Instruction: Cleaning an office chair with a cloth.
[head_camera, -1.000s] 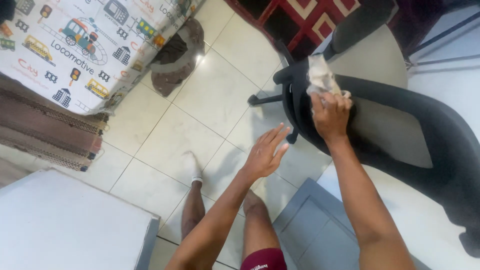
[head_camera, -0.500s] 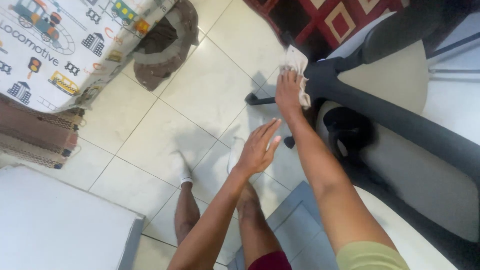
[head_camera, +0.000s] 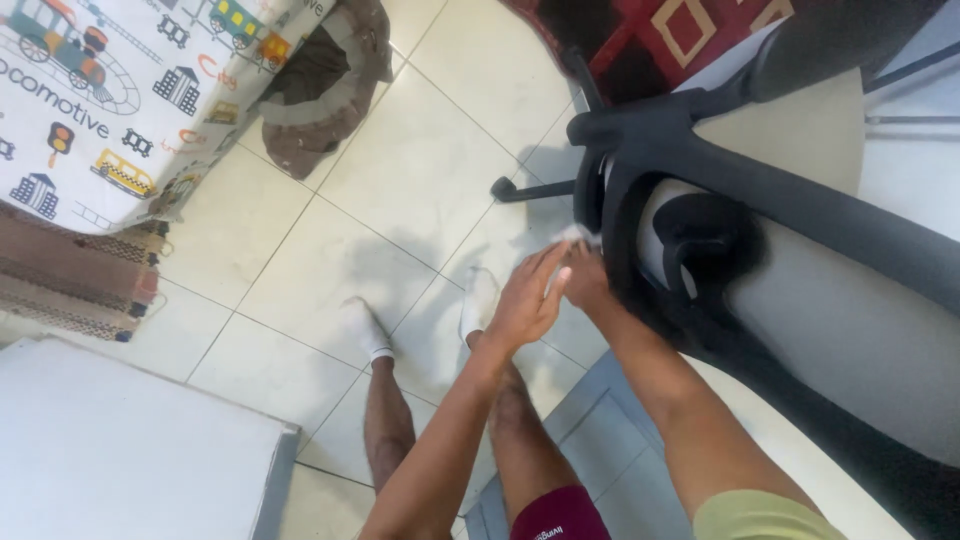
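pressing pale cloth (head_camera: 578, 236) against black chair (head_camera: 640, 150); both hands (head_camera: 555, 290) together

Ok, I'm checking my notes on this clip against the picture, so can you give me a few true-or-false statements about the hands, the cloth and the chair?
1. The right hand presses a pale cloth against the black chair frame. True.
2. The left hand grips the chair's armrest. False: it is open, fingers spread, beside the right hand and holding nothing.
3. The person wears white socks on a tiled floor. True.
4. The sheet with the train print is draped over the chair. False: it lies at the upper left, away from the chair.
5. A brown cap lies on the floor by that sheet. True.
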